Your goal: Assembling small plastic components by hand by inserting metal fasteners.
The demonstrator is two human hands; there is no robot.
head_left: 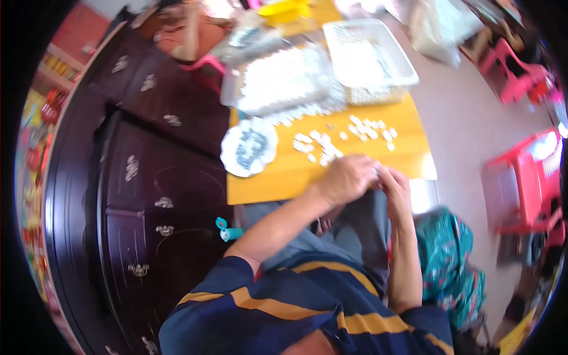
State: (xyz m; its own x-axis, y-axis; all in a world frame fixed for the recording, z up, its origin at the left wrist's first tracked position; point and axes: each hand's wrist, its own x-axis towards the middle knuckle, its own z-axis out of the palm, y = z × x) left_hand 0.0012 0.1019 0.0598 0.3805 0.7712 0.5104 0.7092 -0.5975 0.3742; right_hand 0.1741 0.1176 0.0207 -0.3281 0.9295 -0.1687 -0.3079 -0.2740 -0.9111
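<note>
My left hand (350, 176) and my right hand (397, 182) meet at the near edge of a yellow wooden table (266, 190). Their fingertips are pinched together around a small white piece (377, 169), mostly hidden by the fingers. Just beyond my hands, several loose small white pieces (324, 148) lie scattered on the tabletop, with another cluster (367, 129) farther right. A white scalloped plate (227, 145) holding many small grey-dark bits sits at the table's left edge.
At the table's far side stand a clear tub (232, 94) heaped with white pieces and a white plastic basket (408, 71). Dark cabinets (189, 148) line the left. A green bag (444, 248) rests by my right side; red plastic stools (526, 183) stand farther right.
</note>
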